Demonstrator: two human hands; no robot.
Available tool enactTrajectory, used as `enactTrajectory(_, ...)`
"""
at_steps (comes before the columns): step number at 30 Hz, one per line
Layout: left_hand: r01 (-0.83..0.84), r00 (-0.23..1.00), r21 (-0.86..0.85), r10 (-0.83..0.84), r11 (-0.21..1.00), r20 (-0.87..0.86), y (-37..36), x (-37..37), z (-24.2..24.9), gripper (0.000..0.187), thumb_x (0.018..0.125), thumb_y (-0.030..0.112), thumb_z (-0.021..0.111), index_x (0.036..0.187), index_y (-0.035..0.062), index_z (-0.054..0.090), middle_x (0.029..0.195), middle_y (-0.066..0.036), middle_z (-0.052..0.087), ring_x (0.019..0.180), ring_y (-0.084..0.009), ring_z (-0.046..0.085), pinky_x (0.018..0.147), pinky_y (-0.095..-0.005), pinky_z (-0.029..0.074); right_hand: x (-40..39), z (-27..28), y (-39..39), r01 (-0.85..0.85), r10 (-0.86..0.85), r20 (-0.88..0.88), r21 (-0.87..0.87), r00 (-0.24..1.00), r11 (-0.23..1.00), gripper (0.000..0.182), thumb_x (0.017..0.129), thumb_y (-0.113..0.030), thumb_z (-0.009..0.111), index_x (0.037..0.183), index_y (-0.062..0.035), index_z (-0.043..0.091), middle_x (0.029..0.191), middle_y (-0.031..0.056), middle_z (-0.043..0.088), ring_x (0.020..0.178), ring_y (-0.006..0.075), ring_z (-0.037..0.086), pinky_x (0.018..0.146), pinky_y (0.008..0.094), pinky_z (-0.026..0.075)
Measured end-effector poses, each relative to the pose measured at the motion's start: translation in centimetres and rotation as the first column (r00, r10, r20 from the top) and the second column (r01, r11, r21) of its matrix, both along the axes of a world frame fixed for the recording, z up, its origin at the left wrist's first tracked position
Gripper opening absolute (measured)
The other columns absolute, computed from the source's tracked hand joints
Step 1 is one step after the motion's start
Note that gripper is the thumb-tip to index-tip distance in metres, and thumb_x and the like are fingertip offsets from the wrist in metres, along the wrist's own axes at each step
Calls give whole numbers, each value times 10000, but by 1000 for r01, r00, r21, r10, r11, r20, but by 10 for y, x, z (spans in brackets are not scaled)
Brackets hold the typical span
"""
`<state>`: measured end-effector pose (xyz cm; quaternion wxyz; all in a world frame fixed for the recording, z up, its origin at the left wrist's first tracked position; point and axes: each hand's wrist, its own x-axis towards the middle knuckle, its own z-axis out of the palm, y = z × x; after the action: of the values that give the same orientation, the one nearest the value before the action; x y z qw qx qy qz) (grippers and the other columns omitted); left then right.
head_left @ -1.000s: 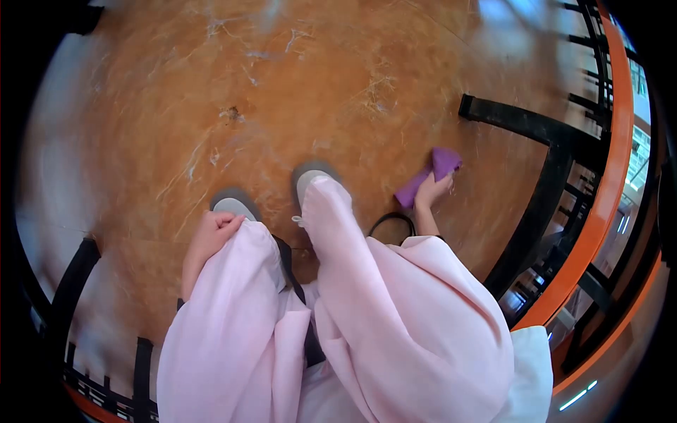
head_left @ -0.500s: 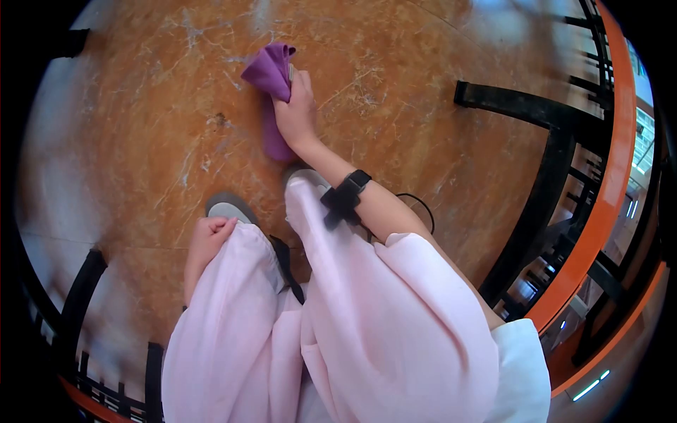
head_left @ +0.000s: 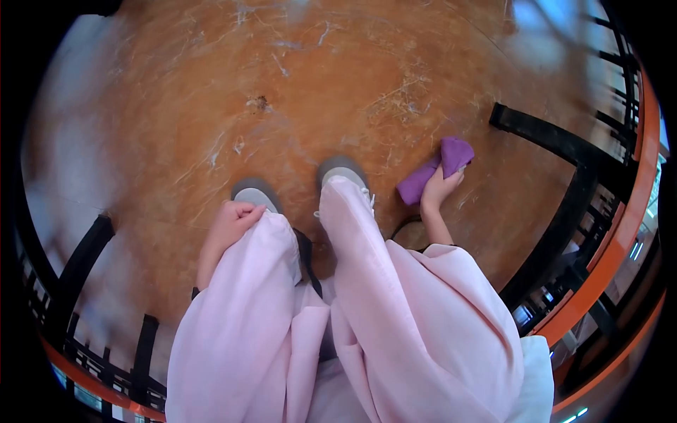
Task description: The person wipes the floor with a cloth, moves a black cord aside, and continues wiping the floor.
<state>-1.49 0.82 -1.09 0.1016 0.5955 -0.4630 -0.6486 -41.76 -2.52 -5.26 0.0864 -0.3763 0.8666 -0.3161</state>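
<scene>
Pink trousers (head_left: 430, 324): They are wide and soft, with lots of folds. They cover both bent legs.
White cloth (head_left: 537, 381): A bit of it peeks out beside the right leg, low down.
Dark strap (head_left: 306, 257): It hangs down between the two legs.
Left hand (head_left: 236, 220): It rests on the far end of the left trouser leg, by the shoe. The fingers are curled in. I cannot tell if they pinch the pink cloth.
Black loop (head_left: 405, 224): It is thin and round, and sits between the right leg and the right wrist.
Left shoe (head_left: 248, 197): It is gray, and its toe pokes out just past the left hand.
Right shoe (head_left: 341, 171): It is gray too, and flat on the floor.
Right hand (head_left: 441, 189): It reaches out past the right leg, with its fingers closed around the purple cloth.
Purple cloth (head_left: 419, 181): It is in the right hand, to the right of the right shoe. One end is bunched up.
Floor (head_left: 176, 113): It is shiny and orange-brown, with pale squiggly lines.
Black frame (head_left: 553, 218): It stands off to the right.
Orange bar (head_left: 589, 289): It curves along behind the black frame.
</scene>
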Motion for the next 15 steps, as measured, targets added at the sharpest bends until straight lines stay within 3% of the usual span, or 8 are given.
enactTrajectory(2,-2,1000,1,2,1000,-2,-1,-1,0,341,861,212,613,642,-40,545,479,-47,400,475,-83,336,449,-285,295,12,-1,-15,-31,32,-40,15,999,999,397,850,-87,548,1220,34,466,1103,204,497,1068,360,482,934,409,354)
enactTrajectory(9,31,999,30,-30,999,-14,-2,1,-2,352,864,224,610,638,-39,550,468,-46,393,470,-81,333,446,-290,286,101,10,-122,-389,388,65,14,920,921,404,779,-86,556,1164,-2,466,1115,196,475,992,418,512,819,460,426)
enactTrajectory(12,-17,999,-22,16,1000,-30,2,-1,-2,355,864,222,608,632,-39,546,465,-44,380,465,-80,328,445,-290,285,155,8,-139,-572,568,66,62,820,818,439,766,-73,533,1194,-2,469,1077,191,492,946,401,539,766,453,445)
enactTrajectory(15,-22,1000,17,22,1000,8,3,0,-2,341,861,222,609,646,-38,557,470,-61,407,463,-85,344,449,-293,297,195,14,-140,-812,793,204,18,574,583,452,760,-67,547,1204,-44,464,1080,181,491,935,399,542,752,451,453)
